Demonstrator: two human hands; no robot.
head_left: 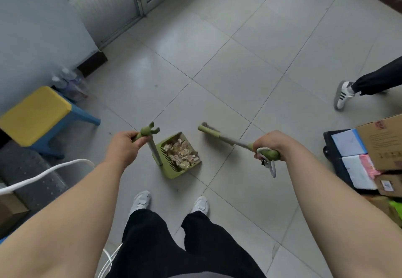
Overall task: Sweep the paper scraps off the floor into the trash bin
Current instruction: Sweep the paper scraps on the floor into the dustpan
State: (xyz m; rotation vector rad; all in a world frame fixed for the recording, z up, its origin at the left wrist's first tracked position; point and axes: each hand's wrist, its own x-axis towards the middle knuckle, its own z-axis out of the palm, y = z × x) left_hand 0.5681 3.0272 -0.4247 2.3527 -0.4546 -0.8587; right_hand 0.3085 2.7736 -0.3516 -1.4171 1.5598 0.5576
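Observation:
A green dustpan stands on the tiled floor just ahead of my feet, with a heap of pale paper scraps lying inside it. My left hand grips the green top of the dustpan's upright handle. My right hand holds the green grip of a short broom. The broom's brush head is raised to the right of the dustpan, apart from it. No trash bin is in view.
A yellow-topped blue stool and some plastic bottles sit at the left by the wall. Cardboard boxes and papers are stacked at the right. Another person's leg and shoe are at the far right. A white cable runs at the lower left.

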